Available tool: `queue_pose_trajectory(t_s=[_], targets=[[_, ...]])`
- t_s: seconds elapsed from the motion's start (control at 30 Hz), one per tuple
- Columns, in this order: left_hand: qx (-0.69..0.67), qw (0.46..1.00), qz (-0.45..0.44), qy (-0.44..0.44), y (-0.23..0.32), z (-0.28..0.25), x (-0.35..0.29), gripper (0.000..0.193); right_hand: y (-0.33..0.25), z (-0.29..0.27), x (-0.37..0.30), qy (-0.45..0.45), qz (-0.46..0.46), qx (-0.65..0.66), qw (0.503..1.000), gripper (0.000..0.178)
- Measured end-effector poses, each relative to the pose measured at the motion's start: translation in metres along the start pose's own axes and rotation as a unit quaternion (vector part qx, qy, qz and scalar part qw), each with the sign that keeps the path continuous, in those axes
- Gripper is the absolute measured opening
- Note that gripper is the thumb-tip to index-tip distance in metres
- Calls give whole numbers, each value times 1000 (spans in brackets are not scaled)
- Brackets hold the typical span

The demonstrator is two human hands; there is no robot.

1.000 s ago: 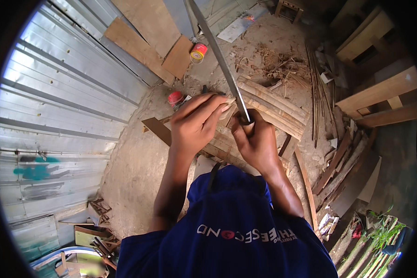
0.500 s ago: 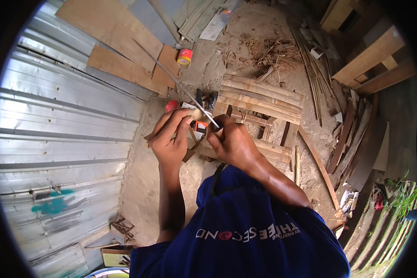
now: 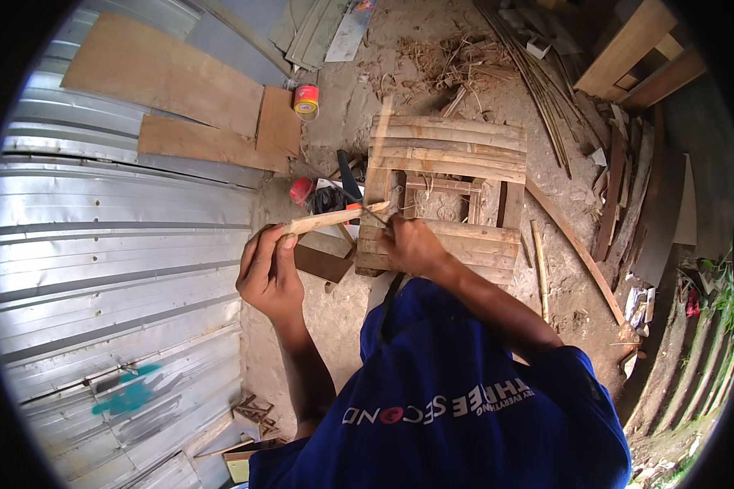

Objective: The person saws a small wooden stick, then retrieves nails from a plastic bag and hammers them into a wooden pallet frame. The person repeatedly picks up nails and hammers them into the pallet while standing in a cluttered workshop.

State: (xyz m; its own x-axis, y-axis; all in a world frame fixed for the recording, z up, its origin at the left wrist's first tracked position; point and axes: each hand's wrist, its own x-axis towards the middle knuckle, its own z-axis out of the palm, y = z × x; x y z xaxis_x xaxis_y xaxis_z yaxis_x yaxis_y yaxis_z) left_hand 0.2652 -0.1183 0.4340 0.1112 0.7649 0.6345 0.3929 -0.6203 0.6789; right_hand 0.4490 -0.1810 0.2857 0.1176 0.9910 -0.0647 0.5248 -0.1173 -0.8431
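Note:
My left hand [image 3: 271, 273] pinches one end of a pale, flat strip of wood or bamboo [image 3: 326, 219] between thumb and fingers. The strip slants up to the right, and its far end lies against a thin grey rod [image 3: 373, 214] just beside my right hand [image 3: 416, 247]. Closed fingers of my right hand grip the rod's lower end; its upper part is hard to follow against the clutter. Beneath both hands stands a low slatted bamboo stool or frame [image 3: 448, 155] with an open middle.
Left of the frame lie a red container [image 3: 302, 191], a black bag [image 3: 329, 198] and a brown board piece [image 3: 322, 262]. A red-yellow can [image 3: 306, 99] sits by plywood sheets [image 3: 159, 73] along the metal wall [image 3: 122, 244]. Planks [image 3: 575, 248] and long sticks [image 3: 538, 98] lie right.
My left hand has moved left and down, showing more of the strip. My right hand has shifted slightly right and down, and the rod no longer shows stretching far up to the left.

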Motion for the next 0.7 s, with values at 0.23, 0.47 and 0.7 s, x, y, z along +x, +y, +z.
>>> queue_pose_trajectory(t_s=[0.23,0.47,0.7], targets=[[-15,1000,-21,11,-6,-8,-5,13,35,13,0,-31,-13,-100,994,38],[-18,999,-32,24,-13,-19,-8,13,62,34,-20,35,-81,-159,983,28],[-33,999,-27,15,-20,-20,-14,14,131,46,-45,-28,-97,-287,953,26]])
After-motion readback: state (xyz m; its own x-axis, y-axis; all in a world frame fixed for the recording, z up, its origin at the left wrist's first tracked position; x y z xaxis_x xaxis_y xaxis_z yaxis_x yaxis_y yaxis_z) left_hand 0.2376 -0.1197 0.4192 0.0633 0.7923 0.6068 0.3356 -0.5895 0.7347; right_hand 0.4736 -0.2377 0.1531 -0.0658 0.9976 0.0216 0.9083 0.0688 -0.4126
